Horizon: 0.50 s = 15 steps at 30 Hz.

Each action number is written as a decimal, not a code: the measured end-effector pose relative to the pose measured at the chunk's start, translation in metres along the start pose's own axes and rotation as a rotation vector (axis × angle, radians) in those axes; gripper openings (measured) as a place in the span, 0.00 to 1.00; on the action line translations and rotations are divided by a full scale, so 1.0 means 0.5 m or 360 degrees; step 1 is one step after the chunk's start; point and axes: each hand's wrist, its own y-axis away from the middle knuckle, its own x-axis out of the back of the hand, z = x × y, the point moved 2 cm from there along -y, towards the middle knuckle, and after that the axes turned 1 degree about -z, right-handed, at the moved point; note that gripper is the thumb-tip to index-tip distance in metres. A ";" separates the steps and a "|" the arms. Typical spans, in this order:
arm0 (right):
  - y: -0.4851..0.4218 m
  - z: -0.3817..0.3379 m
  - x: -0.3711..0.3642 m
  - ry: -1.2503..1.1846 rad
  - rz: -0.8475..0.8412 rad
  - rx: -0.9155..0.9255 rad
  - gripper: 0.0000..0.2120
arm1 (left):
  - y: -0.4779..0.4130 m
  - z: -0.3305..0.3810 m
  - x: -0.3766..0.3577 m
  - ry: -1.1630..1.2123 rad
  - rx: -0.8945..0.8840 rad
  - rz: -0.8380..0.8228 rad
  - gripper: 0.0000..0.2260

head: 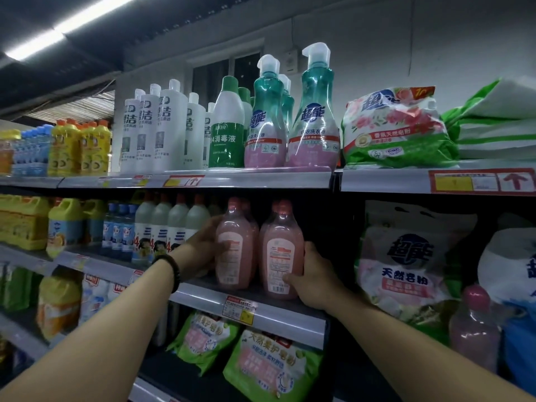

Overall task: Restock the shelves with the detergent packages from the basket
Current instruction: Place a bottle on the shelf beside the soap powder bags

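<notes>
Two pink detergent bottles stand on the middle shelf [203, 297], their back labels facing me. My left hand [204, 245] wraps the left side of the left pink bottle [235, 245]. My right hand [311, 281] grips the lower right side of the right pink bottle [280, 250]. More pink bottles stand behind them in shadow. A black bead bracelet [171, 268] circles my left wrist. The basket is out of view.
Teal pump bottles [314, 117] and white bottles [165, 129] line the top shelf. Soap powder bags [406, 271] fill the bay to the right, green pouches [269, 369] lie on the shelf below, and grey-white bottles [177, 224] stand left of my hands. A dark gap lies right of the pink bottles.
</notes>
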 end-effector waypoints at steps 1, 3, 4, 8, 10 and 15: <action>-0.001 0.001 -0.003 0.0002 0.0005 0.0005 0.30 | -0.002 -0.004 0.002 0.0063 -0.0002 -0.0061 0.29; -0.003 0.000 -0.010 -0.0007 0.0019 0.0014 0.29 | 0.002 -0.003 -0.004 0.0136 -0.0008 -0.0155 0.29; -0.004 -0.003 -0.015 -0.0018 0.0026 0.0012 0.29 | 0.002 -0.005 -0.007 0.0154 -0.0020 -0.0176 0.29; -0.002 -0.021 -0.035 0.0000 0.0057 -0.0025 0.29 | 0.003 -0.017 -0.017 0.0202 -0.0015 -0.0128 0.30; 0.001 -0.031 -0.041 0.0023 0.0061 -0.0038 0.30 | 0.013 -0.018 -0.020 0.0151 0.0014 -0.0046 0.30; 0.023 -0.039 -0.032 0.0061 0.0000 -0.0048 0.28 | 0.033 -0.010 -0.033 -0.0383 -0.0016 0.0246 0.30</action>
